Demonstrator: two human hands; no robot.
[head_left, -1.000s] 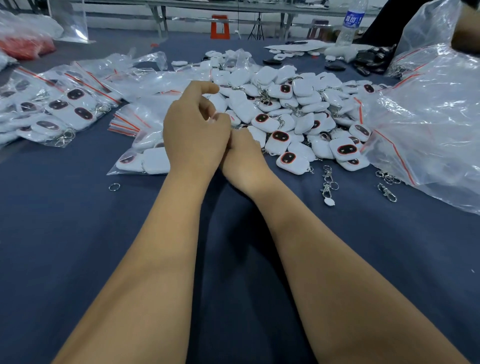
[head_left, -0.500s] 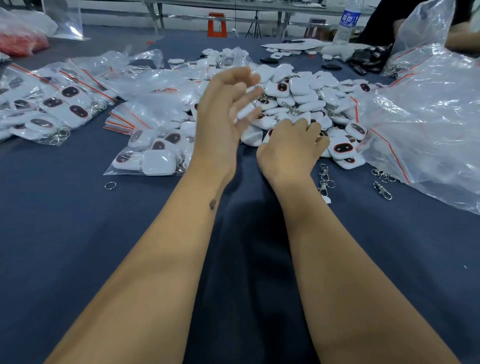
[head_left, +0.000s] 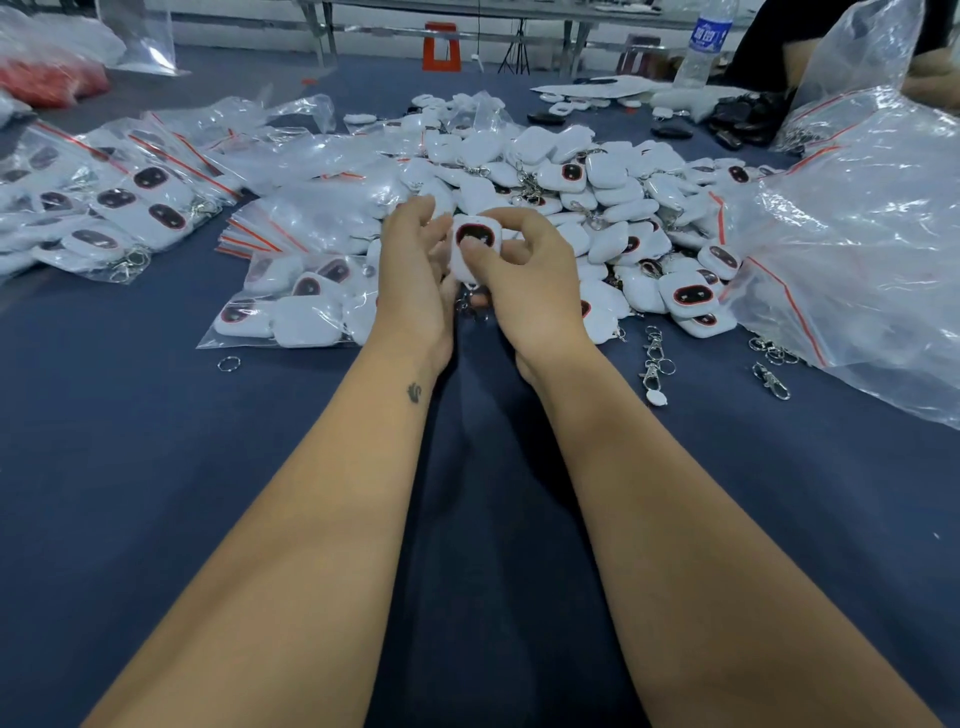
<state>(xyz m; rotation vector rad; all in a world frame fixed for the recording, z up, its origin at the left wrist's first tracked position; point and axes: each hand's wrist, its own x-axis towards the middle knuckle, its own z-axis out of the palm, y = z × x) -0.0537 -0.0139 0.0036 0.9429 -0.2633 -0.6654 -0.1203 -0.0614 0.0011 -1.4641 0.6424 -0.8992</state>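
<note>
White fob (head_left: 475, 244) held over the blue surface (head_left: 156, 493), dark red-rimmed face toward the camera, just in front of a pile (head_left: 597, 192) of loose fobs. Clamped in the right grip (head_left: 524, 280), thumb on the face, fingers curled behind. Touched along the left edge by the left grip (head_left: 415, 270), fingers nearly straight and slightly parted. Small fitting (head_left: 470, 307) hanging below the fob, blurred. Filled bags (head_left: 296, 306) just left of the hands. Loose clasps (head_left: 655, 358) lying to the right, a ring (head_left: 228, 364) to the left. Big clear bag (head_left: 857, 234) at far right.
</note>
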